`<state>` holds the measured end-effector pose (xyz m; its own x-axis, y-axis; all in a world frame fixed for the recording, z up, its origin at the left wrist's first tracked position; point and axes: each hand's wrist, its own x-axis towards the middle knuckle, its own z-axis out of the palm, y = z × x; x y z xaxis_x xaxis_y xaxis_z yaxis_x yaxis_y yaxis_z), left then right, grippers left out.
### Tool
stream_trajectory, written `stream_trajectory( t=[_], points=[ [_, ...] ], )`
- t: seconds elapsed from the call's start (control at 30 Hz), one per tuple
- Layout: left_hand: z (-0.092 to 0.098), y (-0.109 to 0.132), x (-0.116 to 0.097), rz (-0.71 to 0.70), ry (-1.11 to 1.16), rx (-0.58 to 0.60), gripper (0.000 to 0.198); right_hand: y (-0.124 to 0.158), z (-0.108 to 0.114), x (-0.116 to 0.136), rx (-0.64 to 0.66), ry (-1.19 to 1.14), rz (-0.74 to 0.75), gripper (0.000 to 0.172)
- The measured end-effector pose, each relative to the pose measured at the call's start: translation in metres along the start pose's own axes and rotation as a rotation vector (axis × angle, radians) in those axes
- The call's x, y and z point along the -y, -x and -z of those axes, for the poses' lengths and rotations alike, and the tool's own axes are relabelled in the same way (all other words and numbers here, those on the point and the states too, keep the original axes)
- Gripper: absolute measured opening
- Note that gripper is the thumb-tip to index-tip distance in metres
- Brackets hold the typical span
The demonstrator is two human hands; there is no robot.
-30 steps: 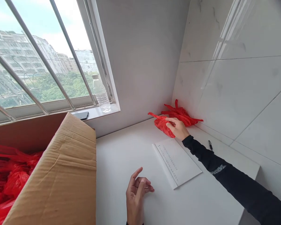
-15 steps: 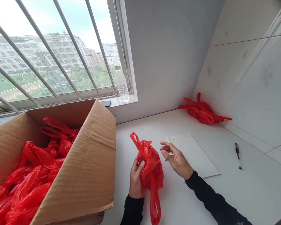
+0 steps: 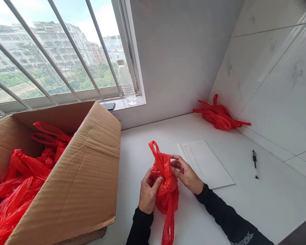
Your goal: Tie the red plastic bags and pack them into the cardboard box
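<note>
A knotted red plastic bag (image 3: pixel 169 199) is held up over the white table, one handle loop pointing up and the other hanging down. My left hand (image 3: pixel 148 192) grips its left side, thumb pressed near the knot. On the other side, my right hand (image 3: pixel 186 173) has its fingers closed on the bag's gathered upper part, the fingertips partly hidden by the plastic. What the bag contains cannot be seen. To the left stands an open cardboard box (image 3: pixel 91 170) with several tied red bags (image 3: pixel 25 183) inside.
A notepad with writing (image 3: pixel 206 163) lies behind my right hand, and a black pen (image 3: pixel 255 164) is farther right. More red bags (image 3: pixel 220 115) are heaped in the back corner. A clear bottle (image 3: pixel 127 85) and a phone (image 3: pixel 109 106) rest on the windowsill.
My right hand has moved left from beside the bag and taken hold of its upper part. My left hand keeps its grip. The view has shifted slightly.
</note>
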<state>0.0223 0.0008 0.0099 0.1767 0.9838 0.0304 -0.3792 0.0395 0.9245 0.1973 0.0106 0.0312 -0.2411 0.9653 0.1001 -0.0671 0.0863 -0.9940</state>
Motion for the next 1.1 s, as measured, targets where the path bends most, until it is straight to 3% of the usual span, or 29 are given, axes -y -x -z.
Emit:
stream_trajectory(
  t=[0.13,0.53,0.83,1.1],
  points=[
    [-0.001,0.000,0.001,0.007,-0.003,-0.018,0.035,0.002,-0.001,-0.003,0.067,0.032,-0.016,0.056],
    [0.001,-0.001,0.010,-0.036,0.023,-0.048,0.023,0.001,0.003,-0.006,-0.045,-0.069,-0.048,0.043],
    [0.005,-0.001,0.015,-0.028,0.086,-0.086,0.028,0.001,0.000,-0.004,0.005,-0.135,-0.069,0.038],
    [0.008,-0.004,0.020,-0.045,0.128,-0.141,0.026,0.002,-0.003,-0.005,0.105,0.008,-0.063,0.060]
  ],
)
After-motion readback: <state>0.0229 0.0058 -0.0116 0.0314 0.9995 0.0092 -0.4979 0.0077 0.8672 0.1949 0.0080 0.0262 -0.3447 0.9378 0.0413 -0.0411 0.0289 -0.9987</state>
